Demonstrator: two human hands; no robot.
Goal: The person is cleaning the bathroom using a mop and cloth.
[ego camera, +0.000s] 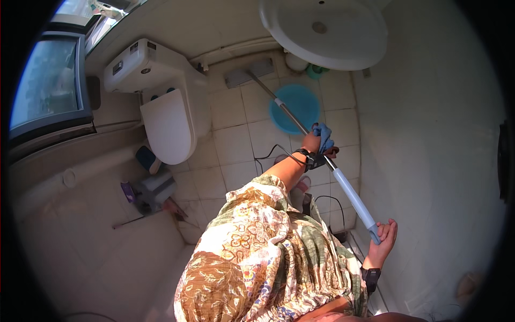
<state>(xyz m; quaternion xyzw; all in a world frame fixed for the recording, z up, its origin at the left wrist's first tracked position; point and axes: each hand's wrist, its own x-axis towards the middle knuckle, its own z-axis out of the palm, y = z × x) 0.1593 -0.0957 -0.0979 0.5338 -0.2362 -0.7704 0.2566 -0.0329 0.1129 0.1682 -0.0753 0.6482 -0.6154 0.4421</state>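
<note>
A flat mop reaches diagonally across the view, its grey flat head [263, 67] resting on the floor tiles by the wall. My left hand [311, 142] grips the metal mop pole [293, 117] partway along. A blue cloth [324, 137] is bunched at that same hand, with a reddish-brown piece of cloth [332, 152] just below it. At the upper end, my right hand [385, 240] holds the light-blue handle [354, 197]; part of its grip is hidden. Under the pole, a round blue plastic basin [295, 102] stands on the floor.
A white toilet [171, 124] stands left, and a white washbasin [342, 44] juts out at the top. A window sash [48, 84] hangs open at far left. A brush [148, 159] and a grey container [157, 187] sit lower left. Black cables [277, 147] hang near my left wrist.
</note>
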